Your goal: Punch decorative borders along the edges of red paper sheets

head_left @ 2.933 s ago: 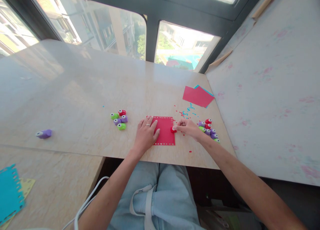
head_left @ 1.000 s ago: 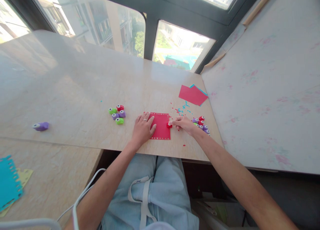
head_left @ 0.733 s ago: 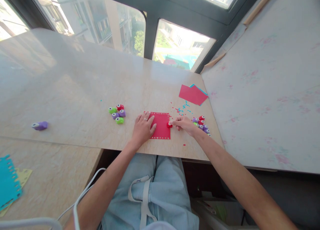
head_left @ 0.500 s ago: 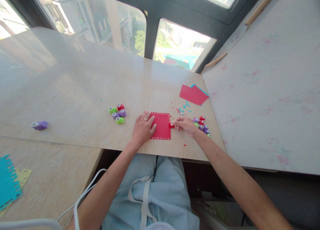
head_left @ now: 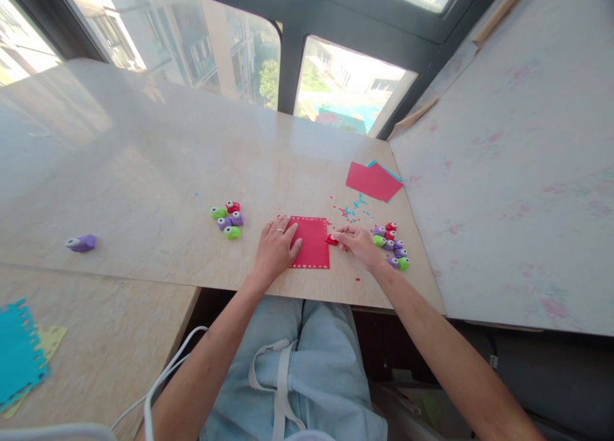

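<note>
- The red paper sheet [head_left: 313, 244] lies flat on the marbled tabletop [head_left: 230, 159], in front of the seated person; it is a plain, vivid red rectangle, partly covered by a hand.
- Rows of small punched holes run along its far and near edges, with pale tabletop showing through; the exact hole shapes are too small to tell.
- Its right edge has a few holes toward the far corner; the middle is unpunched and looks smooth.
- The left hand [head_left: 277, 248] rests palm down over the sheet's left part, fingers a little apart, thumb reaching inward; a ring [head_left: 279, 230] circles one finger.
- The right hand [head_left: 357, 242] has thumb and fingers pinched together on a red craft punch [head_left: 330, 240], held at the sheet's right edge. The punch is small and glossy, partly hidden by the fingertips; whether paper sits in its slot, I cannot tell.
- Just beyond the right hand, red and blue paper bits [head_left: 357, 204] are scattered, near a folder-like overlap of red paper [head_left: 373, 181] and blue paper [head_left: 385, 168].
- Red, green and purple punches with pale, dark-centred tops form a right cluster [head_left: 388, 244] beside the right wrist and a left cluster [head_left: 232, 233] left of the sheet.
</note>
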{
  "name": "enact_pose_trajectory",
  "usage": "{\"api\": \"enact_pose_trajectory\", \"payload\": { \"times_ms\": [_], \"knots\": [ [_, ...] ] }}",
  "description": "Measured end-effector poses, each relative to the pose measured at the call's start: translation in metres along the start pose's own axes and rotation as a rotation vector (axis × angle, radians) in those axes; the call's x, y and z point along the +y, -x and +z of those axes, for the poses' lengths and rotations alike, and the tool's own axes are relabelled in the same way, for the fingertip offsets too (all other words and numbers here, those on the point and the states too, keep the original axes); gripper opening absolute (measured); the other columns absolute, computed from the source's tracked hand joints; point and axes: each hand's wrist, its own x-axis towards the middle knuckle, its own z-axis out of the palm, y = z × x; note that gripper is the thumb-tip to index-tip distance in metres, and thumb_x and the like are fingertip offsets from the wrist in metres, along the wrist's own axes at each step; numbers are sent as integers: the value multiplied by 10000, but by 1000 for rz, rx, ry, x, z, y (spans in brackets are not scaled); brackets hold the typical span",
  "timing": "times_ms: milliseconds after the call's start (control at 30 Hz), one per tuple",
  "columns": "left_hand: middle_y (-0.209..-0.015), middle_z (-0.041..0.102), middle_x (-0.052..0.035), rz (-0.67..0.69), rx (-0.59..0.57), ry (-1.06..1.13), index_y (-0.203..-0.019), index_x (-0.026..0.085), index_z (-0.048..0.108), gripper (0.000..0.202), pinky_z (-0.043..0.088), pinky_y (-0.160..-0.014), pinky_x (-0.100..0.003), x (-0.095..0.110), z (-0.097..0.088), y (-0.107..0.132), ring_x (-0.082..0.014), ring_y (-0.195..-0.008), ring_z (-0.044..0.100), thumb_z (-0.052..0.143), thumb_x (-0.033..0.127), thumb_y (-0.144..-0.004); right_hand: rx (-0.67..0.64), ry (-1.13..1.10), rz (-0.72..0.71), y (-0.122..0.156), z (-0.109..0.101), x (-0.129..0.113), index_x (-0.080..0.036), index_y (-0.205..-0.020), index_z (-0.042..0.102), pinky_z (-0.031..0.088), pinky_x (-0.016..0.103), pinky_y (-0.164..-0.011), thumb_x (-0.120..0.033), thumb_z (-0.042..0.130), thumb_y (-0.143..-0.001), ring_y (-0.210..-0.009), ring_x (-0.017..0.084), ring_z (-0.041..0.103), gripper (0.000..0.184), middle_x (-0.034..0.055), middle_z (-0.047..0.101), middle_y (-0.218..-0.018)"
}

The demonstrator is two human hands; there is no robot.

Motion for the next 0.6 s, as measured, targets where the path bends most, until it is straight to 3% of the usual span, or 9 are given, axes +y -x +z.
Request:
{"api": "enact_pose_trajectory", "payload": {
  "times_ms": [600],
  "knots": [
    [-1445,515,-185,3,-4,-20,-1279,124,608,413,296,-1154,-482,0,-1,0,-314,-1360,448,471,344,-958,60,1,-54,1,7,6,-159,-849,684,382,259,-559,-547,715,-724,-533,136,540,409,-15,628,-558]
  ]
}}
